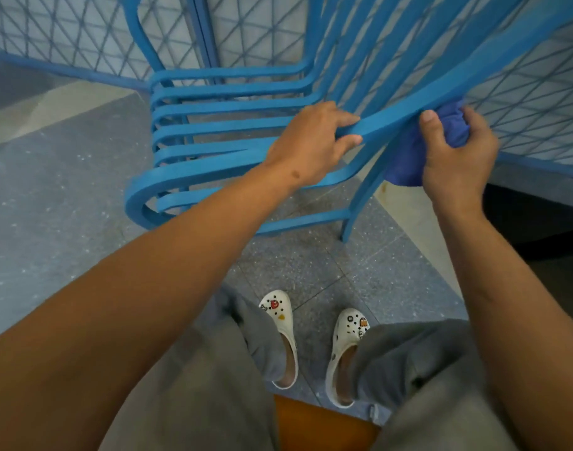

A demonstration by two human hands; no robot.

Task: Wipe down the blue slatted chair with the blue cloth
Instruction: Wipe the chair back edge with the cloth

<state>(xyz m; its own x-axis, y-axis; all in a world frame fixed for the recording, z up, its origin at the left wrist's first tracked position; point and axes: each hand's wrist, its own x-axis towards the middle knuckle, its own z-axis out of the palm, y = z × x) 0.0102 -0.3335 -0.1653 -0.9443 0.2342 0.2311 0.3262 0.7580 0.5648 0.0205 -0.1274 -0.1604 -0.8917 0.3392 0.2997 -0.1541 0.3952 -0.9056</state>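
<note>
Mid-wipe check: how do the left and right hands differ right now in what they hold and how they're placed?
The left hand grips a bare slat of the blue chair, fingers curled over it; the right hand grips the bunched blue cloth against the frame. The left hand sits nearer the seat slats; the right hand sits further right, toward the backrest edge. Both are closed round something and touch the same curved chair rail.

Open gaps separate the blue slatted chair [220, 125] seat slats; the lattice fence [83, 37] stands close behind, the floor [67, 190] alongside lies open.
</note>
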